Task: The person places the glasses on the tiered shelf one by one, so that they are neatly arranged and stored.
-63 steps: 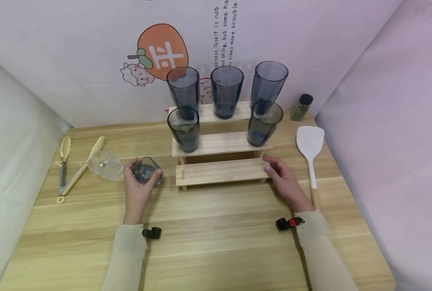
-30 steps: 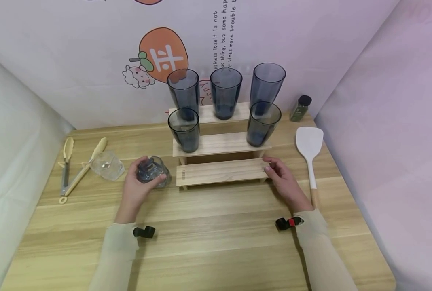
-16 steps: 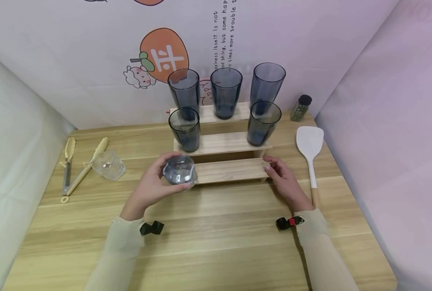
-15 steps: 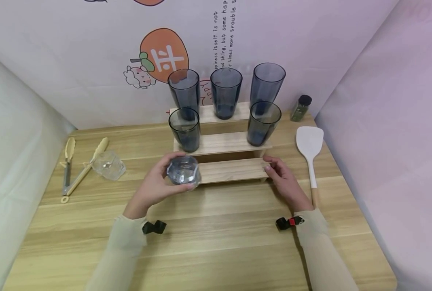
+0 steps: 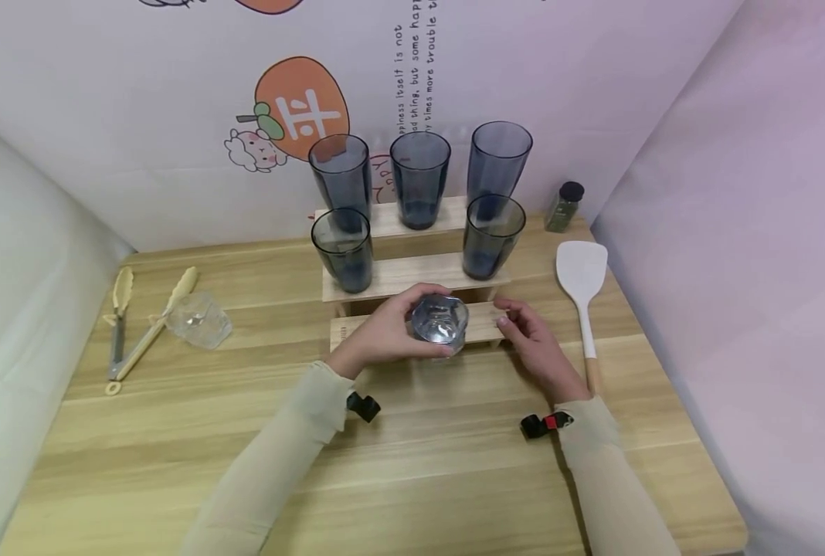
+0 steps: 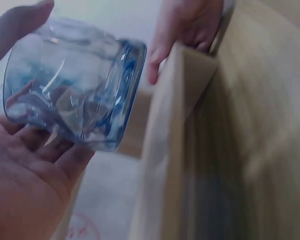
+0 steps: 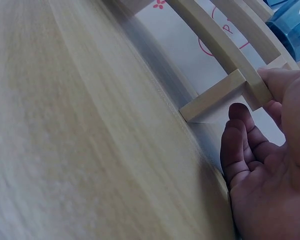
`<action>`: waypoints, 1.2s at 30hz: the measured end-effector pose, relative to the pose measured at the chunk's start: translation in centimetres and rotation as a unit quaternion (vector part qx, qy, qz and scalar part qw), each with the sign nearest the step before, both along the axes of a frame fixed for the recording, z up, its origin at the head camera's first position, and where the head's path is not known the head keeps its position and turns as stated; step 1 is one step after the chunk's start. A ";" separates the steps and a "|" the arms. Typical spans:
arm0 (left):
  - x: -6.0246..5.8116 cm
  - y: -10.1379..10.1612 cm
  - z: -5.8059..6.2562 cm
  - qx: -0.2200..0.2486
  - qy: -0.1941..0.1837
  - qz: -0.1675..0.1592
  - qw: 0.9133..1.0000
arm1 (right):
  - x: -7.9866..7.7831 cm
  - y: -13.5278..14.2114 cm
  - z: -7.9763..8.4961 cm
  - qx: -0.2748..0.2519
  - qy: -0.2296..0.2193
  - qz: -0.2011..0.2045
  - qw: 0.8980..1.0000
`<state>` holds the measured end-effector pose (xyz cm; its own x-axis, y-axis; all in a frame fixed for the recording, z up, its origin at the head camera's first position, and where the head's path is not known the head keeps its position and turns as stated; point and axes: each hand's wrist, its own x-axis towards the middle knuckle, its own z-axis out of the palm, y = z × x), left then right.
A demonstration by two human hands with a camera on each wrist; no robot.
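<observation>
My left hand (image 5: 388, 330) grips a short bluish glass tumbler (image 5: 440, 320) around its sides, thumb on the near side. The tumbler overlaps the lowest board of a three-step wooden rack (image 5: 419, 272) in the head view. In the left wrist view the tumbler (image 6: 72, 85) is tilted and apart from the board's edge (image 6: 165, 150). At the lowest board's right end, my right hand (image 5: 536, 344) pinches the corner between thumb and index finger. Its other fingers (image 7: 235, 145) lie below the board, near the tabletop.
Three tall blue glasses (image 5: 419, 181) stand on the top step and two smaller ones (image 5: 348, 259) on the middle step. Left lie tongs (image 5: 141, 347) beside a clear glass (image 5: 200, 320). Right are a white spatula (image 5: 582, 272) and a dark-capped jar (image 5: 562, 210).
My left hand has lifted the tumbler from the table left of the rack and carried it right, over the lowest step. My right hand has stayed at the board's end.
</observation>
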<state>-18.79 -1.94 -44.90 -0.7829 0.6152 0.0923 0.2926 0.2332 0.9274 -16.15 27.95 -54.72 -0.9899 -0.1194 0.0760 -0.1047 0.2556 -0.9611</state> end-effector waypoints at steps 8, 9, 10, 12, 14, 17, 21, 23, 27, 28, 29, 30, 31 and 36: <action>0.0 3.9 -1.3 0.010 0.008 0.017 1.000 | 0.7 -1.0 2.8 0.013 -0.015 0.007 1.000; 0.0 4.3 -1.4 0.011 0.010 0.020 1.000 | 0.8 -1.1 3.2 0.014 -0.015 0.006 1.000; 0.0 4.6 -1.5 0.012 0.010 0.023 1.000 | 0.9 -1.3 3.5 0.015 -0.013 0.006 1.000; -0.1 5.1 -1.7 0.011 0.012 0.028 0.999 | 0.9 -1.3 3.5 0.010 -0.013 0.005 1.000; -0.1 5.4 -1.9 0.008 0.008 0.033 0.999 | 0.9 -1.3 3.4 0.000 -0.006 0.007 1.000; -0.1 5.7 -2.2 0.004 0.002 0.044 0.999 | 0.4 -1.0 2.2 -0.012 -0.002 0.011 1.000; -0.1 5.9 -2.6 0.004 0.000 0.057 0.998 | -0.2 -0.5 0.4 -0.012 -0.003 0.008 1.000; -0.1 5.9 -2.6 0.001 0.007 0.059 0.998 | -0.3 -0.4 0.1 -0.008 -0.002 0.006 1.000; 0.0 5.6 -2.4 -0.021 0.026 0.056 0.998 | -0.2 -0.3 0.1 -0.007 -0.004 0.005 1.000; 0.1 5.5 -2.4 -0.029 0.030 0.057 0.997 | -0.1 -0.4 0.1 -0.006 -0.007 0.004 1.000; 0.2 5.3 -2.3 -0.037 0.035 0.058 0.997 | -0.1 -0.4 0.2 -0.003 -0.009 0.002 1.000; 0.3 5.1 -2.3 -0.044 0.039 0.060 0.997 | 0.0 -0.4 0.3 -0.001 -0.011 0.000 1.000; 0.4 4.9 -2.3 -0.047 0.040 0.062 0.996 | 0.0 -0.3 0.3 0.001 -0.011 -0.003 1.000; 1.1 4.0 -2.2 -0.054 0.046 0.093 0.993 | 0.0 0.1 -0.1 0.004 -0.004 -0.007 1.000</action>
<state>-17.72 2.07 -47.11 -0.8752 0.4713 0.1094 0.3172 0.3882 0.8653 -16.10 28.05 -54.80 -0.9921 -0.1057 0.0675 -0.0936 0.2651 -0.9597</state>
